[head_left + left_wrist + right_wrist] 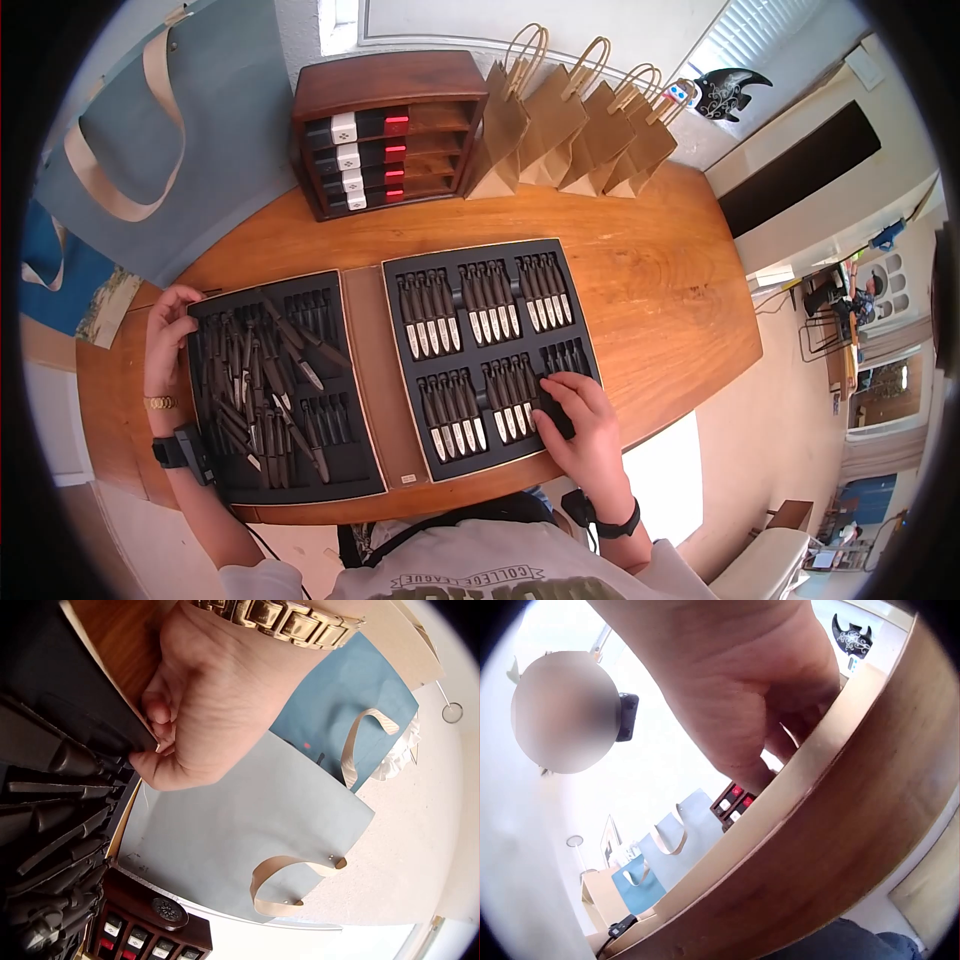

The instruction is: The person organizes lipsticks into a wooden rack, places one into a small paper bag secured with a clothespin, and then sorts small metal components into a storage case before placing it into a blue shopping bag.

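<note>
A wide hinged case lies unfolded on the table. Its left tray holds a loose pile of knives with dark handles and silver parts. Upright groups of similar knives stand in the slots of the right tray. My left hand pinches the outer edge of the left tray between thumb and fingers, plain in the left wrist view. Over the lower right slots of the right tray is my right hand, with bent fingers and thumb; I cannot tell whether it holds a knife.
A wooden cabinet with small boxes on its shelves stands behind the case. Brown paper bags line the wall beside it. Large blue-grey gift bags stand at the left. The table extends to the right of the case.
</note>
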Demonstrator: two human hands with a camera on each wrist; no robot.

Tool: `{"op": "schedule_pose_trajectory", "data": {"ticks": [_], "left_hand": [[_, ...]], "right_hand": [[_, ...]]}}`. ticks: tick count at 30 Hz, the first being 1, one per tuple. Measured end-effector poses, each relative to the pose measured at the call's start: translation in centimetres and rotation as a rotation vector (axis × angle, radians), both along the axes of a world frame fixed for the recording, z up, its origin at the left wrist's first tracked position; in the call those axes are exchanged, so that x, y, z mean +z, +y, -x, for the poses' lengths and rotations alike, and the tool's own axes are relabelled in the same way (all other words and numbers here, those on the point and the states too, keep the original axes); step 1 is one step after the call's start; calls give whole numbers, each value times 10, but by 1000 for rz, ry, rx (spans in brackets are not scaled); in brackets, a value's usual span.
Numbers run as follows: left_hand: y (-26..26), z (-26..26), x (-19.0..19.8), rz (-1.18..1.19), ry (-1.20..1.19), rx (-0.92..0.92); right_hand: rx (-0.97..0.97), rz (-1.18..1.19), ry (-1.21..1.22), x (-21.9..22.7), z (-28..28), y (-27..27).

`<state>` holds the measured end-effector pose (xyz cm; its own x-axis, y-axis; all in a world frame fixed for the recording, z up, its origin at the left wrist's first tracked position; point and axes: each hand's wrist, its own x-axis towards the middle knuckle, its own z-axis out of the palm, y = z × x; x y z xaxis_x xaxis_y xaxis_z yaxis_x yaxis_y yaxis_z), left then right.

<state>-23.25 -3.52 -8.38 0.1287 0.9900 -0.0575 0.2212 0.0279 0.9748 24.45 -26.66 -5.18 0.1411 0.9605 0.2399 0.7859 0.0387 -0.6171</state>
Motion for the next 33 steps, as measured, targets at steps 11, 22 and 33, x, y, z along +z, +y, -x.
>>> {"op": "schedule_pose_trajectory", "data": {"ticks": [11,22,33], "left_hand": [[-1,-3,1,-2,-27,-13],[-1,-2,2,9,-21,-24],[0,-4,2,5,-20,-22]], "right_hand": [[-124,-189,-258,-10,23,3],[91,-266,-371,-10,12,5],[50,-110,49,-12,4,-5]]}}
